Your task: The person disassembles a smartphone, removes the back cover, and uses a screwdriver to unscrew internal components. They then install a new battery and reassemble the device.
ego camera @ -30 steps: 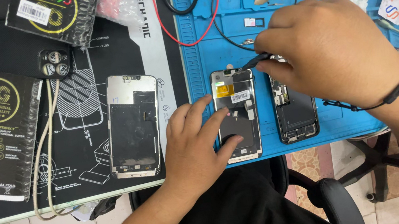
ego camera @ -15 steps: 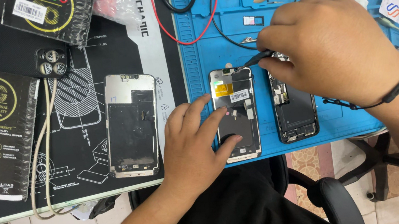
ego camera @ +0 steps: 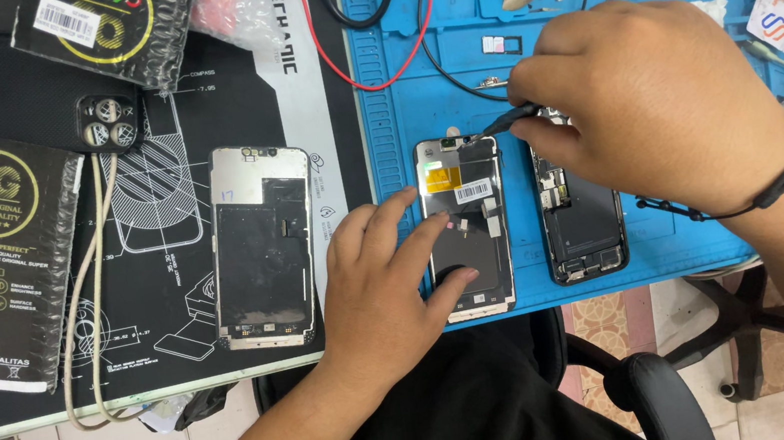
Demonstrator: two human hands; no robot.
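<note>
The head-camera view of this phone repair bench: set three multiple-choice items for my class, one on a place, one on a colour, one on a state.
1. Where does the phone screen panel under the left hand lie?
A. on the blue mat
B. on the black mat
C. on the floor tiles

2. What colour is the thin wire looping across from the black mat onto the blue mat?
A. green
B. red
C. yellow

3. What is the right hand doing?
A. resting flat and empty
B. holding a cup
C. pinching a thin dark tool

Answers:
1 A: the panel sits on the blue mat, beside the opened phone body, with left fingertips pressing on it.
2 B: the wire is plainly red against both mats.
3 C: the dark tool tip sticks out from the fingers, near the panel's top edge.
</note>
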